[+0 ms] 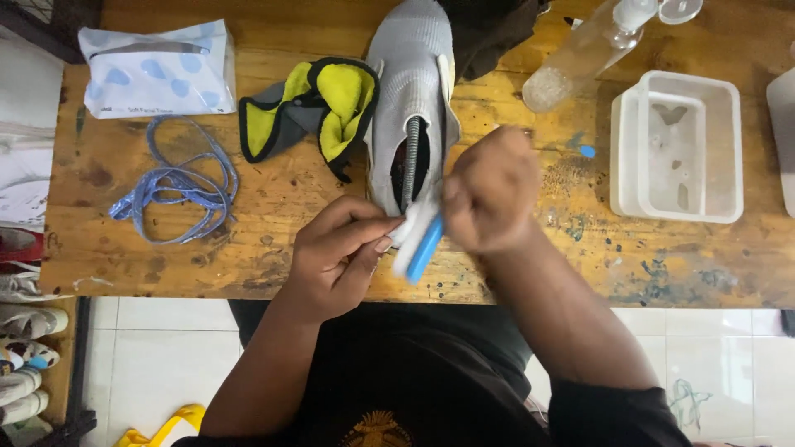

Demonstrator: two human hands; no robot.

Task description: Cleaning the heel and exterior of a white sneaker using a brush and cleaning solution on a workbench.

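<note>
Grey knit shoe point(411, 91) lies on the wooden table point(273, 199) with its heel toward the person and its toe pointing away, a coiled metal spring point(410, 157) running down its opening. The left hand point(335, 252) pinches the heel edge between thumb and fingers. The right hand point(490, 189) is clenched in a fist around a brush with a blue-and-white handle point(418, 240), which pokes out below the fist at the heel; the bristles are hidden behind the knuckles and motion blur, so whether they touch the shoe cannot be told. Just left of the shoe, touching its side, lies a yellow and grey cloth with black edging point(319, 108). Further left are a tangle of blue laces point(178, 186) and a soft tissue pack point(157, 70). A dark cloth point(489, 33) sits beyond the toe. To the right, a clear bottle point(580, 54) lies tilted, and a white plastic tub point(677, 147) stands well apart near the table's right end. Several shoes point(25, 331) are stacked on the floor at far left.
</note>
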